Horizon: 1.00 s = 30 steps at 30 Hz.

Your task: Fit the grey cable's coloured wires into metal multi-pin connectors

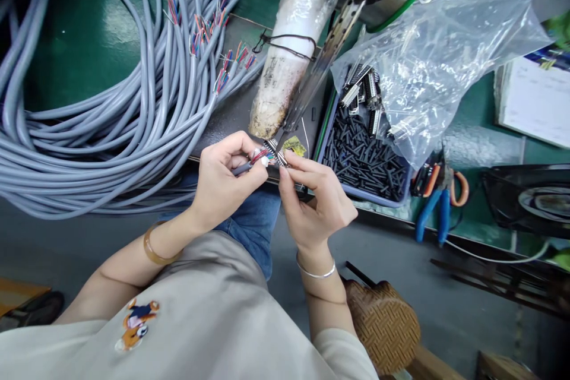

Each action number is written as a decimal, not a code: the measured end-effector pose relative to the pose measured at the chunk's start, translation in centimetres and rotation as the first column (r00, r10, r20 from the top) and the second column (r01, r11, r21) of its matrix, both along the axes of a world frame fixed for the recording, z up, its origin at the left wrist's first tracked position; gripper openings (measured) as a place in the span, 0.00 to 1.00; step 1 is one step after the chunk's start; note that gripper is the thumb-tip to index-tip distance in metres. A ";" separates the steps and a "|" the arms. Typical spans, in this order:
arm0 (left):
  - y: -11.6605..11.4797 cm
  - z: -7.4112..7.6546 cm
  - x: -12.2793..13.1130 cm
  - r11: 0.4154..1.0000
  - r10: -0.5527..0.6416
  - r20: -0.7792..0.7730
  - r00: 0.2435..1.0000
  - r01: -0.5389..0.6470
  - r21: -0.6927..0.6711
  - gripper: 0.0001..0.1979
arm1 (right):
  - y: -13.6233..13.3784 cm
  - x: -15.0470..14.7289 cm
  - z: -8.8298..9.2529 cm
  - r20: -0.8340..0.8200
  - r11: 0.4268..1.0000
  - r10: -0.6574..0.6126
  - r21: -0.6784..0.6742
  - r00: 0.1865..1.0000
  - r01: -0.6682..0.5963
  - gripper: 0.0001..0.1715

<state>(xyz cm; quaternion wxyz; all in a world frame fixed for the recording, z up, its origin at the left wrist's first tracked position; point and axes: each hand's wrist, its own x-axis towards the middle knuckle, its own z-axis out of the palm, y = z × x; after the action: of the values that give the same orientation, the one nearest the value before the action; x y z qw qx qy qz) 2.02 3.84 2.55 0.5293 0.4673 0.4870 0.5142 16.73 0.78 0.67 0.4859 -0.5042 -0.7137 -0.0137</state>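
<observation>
My left hand [229, 175] pinches the stripped end of a grey cable [241, 169], its thin coloured wires fanned toward a small metal multi-pin connector [281, 158]. Between thumb and fingers, my right hand [314, 193] grips that connector by its right end. Just above both hands, the tip of a soldering iron [312, 80] points down onto the connector. Beside the iron, a white tube wrapped in clear plastic [289, 53] ends close over the work. A yellowish sponge-like scrap [294, 145] lies right behind the connector. Whether any wire is joined to a pin is too small to tell.
Many grey cables [146, 124] with stripped ends cover the left. At right, a bin [405, 181] holds short black tubes [360, 157] and connectors [365, 92], partly under a clear plastic bag [445, 47]. Blue-handled pliers [439, 211] and orange-handled scissors [458, 190] lie near the table edge.
</observation>
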 end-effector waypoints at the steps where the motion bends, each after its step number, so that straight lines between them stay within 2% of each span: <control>1: 0.0 0.0 0.0 1.000 0.007 -0.010 1.000 -0.007 0.003 0.07 | 0.0 0.0 0.0 0.001 1.000 0.002 0.000 1.000 -0.002 0.10; 6: -0.1 -0.1 0.3 0.999 0.045 -0.046 0.998 -0.045 0.017 0.09 | 0.2 0.1 0.0 0.013 1.000 0.011 -0.004 1.000 -0.011 0.09; 11: -0.1 0.3 0.3 0.997 0.065 -0.068 0.996 -0.062 0.048 0.08 | 0.3 0.1 0.5 0.024 1.000 0.009 -0.005 1.000 -0.009 0.10; 19: -0.2 0.0 0.1 1.000 0.016 -0.057 0.998 -0.015 0.008 0.07 | -0.3 0.2 0.4 0.181 0.999 0.006 0.051 0.983 -0.016 0.10; 21: -0.2 0.0 0.0 1.000 0.008 -0.045 0.999 -0.008 -0.005 0.06 | -0.2 0.3 0.3 0.146 0.999 0.014 0.033 0.989 -0.019 0.10; 26: 0.0 0.0 -0.6 0.991 -0.094 0.063 0.994 0.099 -0.089 0.07 | 0.1 0.2 0.2 -0.096 0.995 0.052 -0.076 0.994 -0.060 0.10; 30: 0.1 0.0 -0.7 0.986 -0.104 0.151 0.983 0.121 -0.112 0.08 | 0.1 0.0 0.4 -0.088 0.996 0.054 -0.073 0.995 -0.060 0.11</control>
<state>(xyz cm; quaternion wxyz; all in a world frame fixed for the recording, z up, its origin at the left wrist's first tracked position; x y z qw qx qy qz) 1.32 3.99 2.53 0.6189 0.4226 0.4503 0.4854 16.73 0.91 1.03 0.4970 -0.5018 -0.7062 0.0488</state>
